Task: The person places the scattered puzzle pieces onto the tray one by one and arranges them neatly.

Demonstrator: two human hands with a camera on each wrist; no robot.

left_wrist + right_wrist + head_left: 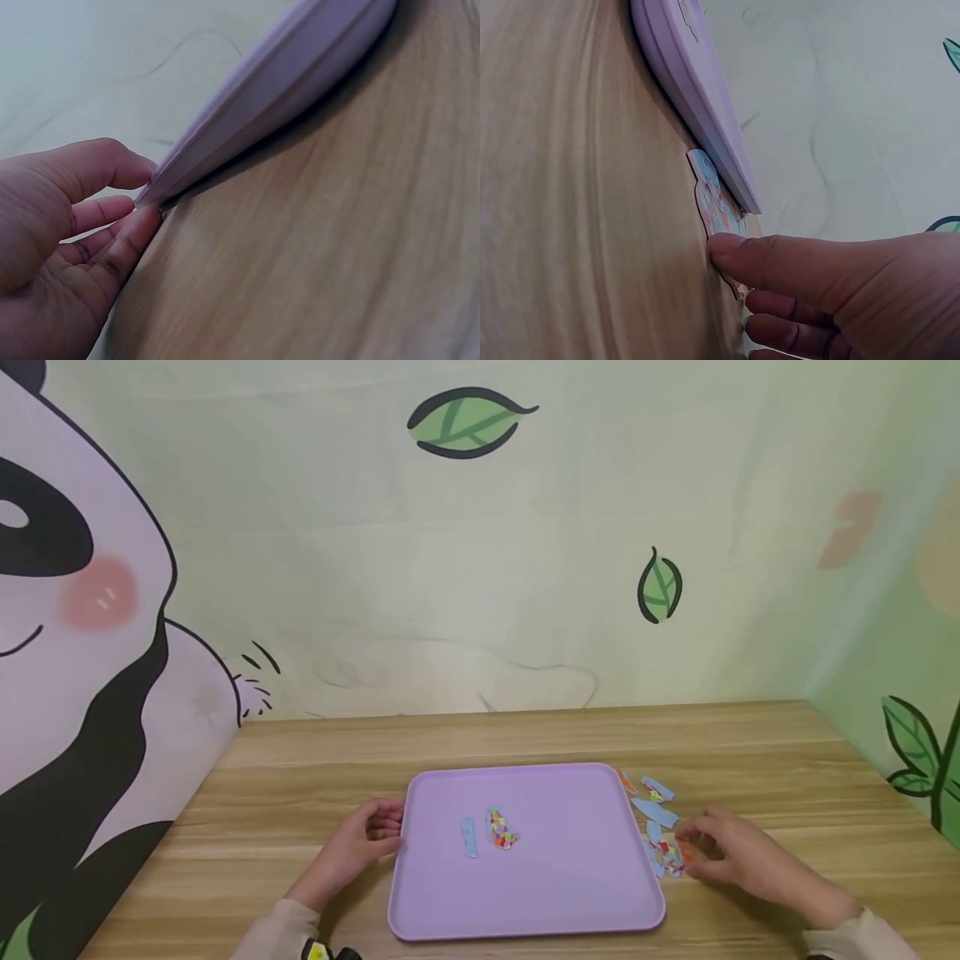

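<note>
A purple tray (525, 893) lies on the wooden table with two puzzle pieces on it: a narrow light-blue strip (469, 837) and a multicoloured piece (500, 829). At the tray's left edge is my left hand (358, 843), fingers loosely bent, fingertips touching the rim (172, 169). Beyond the tray's right side, my right hand (738, 856) pinches an orange-edged puzzle piece (684, 850) between thumb and fingers, low over the table. Its thumb (761, 259) lies along the edge of a patterned piece (716, 202) in the right wrist view.
More puzzle pieces lie along the tray's right edge, among them a plain blue one (655, 812), a blue and yellow one (658, 788) and an orange one (627, 782). Behind the table (315, 752) stands a pale wall with leaf and panda drawings.
</note>
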